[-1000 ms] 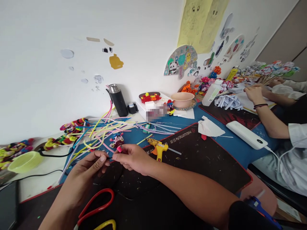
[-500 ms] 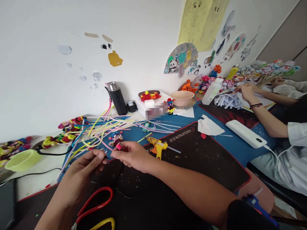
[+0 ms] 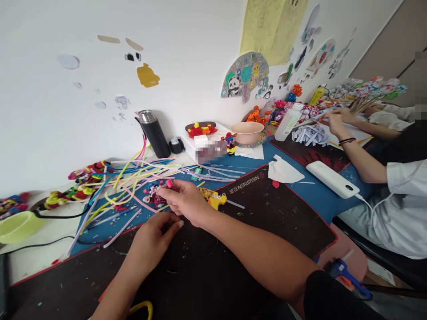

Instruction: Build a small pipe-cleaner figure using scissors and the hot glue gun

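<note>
My right hand (image 3: 187, 200) is closed in a pinch, with a small pink piece (image 3: 170, 183) sticking up at its fingertips. Just below it my left hand (image 3: 156, 233) is closed, thumb and forefinger together; whatever it may hold is hidden. A small figure (image 3: 155, 195) made of fuzzy craft material, dark red and white, lies right behind my right fingers, partly covered. Against my right wrist's far side rests a yellow glue gun (image 3: 216, 201) on the dark mat (image 3: 267, 222). A yellow scissor handle (image 3: 144, 306) shows beside my left forearm, which hides the rest.
Pink, yellow and blue pipe cleaners (image 3: 133, 178) spread behind my hands. Farther back stand a black flask (image 3: 155, 135), a beige bowl (image 3: 247, 132) and a clear bottle (image 3: 288, 122). A white power bank (image 3: 332, 178) lies right, near a co-worker's arm (image 3: 363, 164).
My left hand has moved right, beneath my right hand, and turned over. My right hand has risen slightly with the pink piece. The view has shifted, and the red scissor handle is now mostly covered.
</note>
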`<control>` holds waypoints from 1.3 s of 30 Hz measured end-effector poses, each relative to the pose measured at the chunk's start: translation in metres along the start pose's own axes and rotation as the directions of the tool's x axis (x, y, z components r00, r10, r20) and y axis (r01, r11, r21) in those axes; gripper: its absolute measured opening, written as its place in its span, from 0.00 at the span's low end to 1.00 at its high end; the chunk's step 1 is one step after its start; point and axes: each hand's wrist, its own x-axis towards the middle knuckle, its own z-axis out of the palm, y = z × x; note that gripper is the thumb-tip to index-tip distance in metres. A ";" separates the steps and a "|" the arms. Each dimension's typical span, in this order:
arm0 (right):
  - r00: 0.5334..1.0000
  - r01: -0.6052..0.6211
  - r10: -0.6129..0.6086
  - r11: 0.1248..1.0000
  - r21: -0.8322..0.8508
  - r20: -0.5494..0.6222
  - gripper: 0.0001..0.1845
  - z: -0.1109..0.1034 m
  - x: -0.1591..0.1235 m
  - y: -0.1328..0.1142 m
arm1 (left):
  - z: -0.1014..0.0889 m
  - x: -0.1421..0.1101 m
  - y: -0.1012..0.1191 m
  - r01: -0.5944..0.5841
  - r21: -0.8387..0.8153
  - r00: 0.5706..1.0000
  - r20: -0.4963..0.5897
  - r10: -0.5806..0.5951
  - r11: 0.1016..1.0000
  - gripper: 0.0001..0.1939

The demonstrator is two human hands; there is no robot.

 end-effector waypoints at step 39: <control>0.985 -0.082 0.097 0.990 -0.113 0.140 0.28 0.008 -0.011 0.002 | -0.039 -0.009 -0.015 0.040 -0.222 0.939 -0.325 -0.113 0.974 0.29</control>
